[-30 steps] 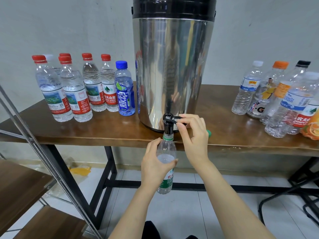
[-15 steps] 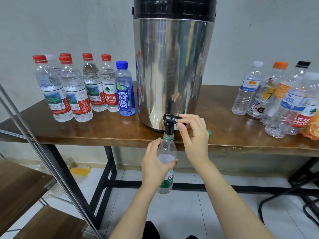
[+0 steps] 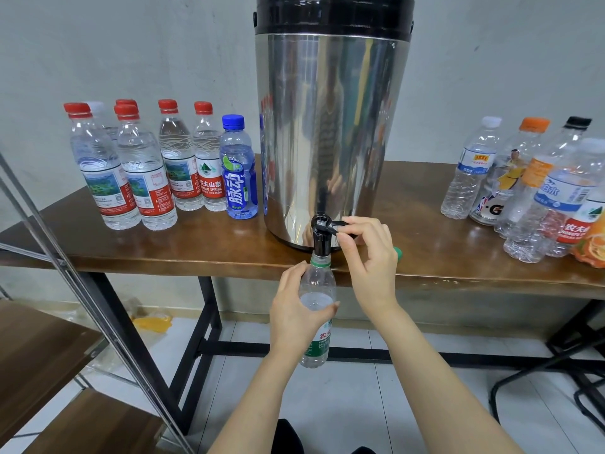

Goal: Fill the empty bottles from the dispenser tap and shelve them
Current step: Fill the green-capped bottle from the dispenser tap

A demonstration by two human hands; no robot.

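A tall steel dispenser [image 3: 330, 132] stands on the wooden table [image 3: 196, 247], its black tap [image 3: 321, 235] over the front edge. My left hand [image 3: 296, 314] grips a clear green-labelled bottle [image 3: 318, 290] upright, its open neck right under the tap spout. Water stands high in the bottle, near its shoulder. My right hand [image 3: 368, 257] pinches the tap's black lever between thumb and fingers. A green cap [image 3: 397, 253] lies on the table behind my right hand, mostly hidden.
Several capped bottles holding water [image 3: 140, 168] stand left of the dispenser, among them a blue one [image 3: 238, 168]. Several empty capped bottles [image 3: 537, 191] crowd the table's right end. A metal-framed shelf with wooden boards [image 3: 42, 352] stands at the lower left. Black chair legs show at the lower right.
Hands, bottle and tap lever stay in place. The water level in the bottle looks about the same.
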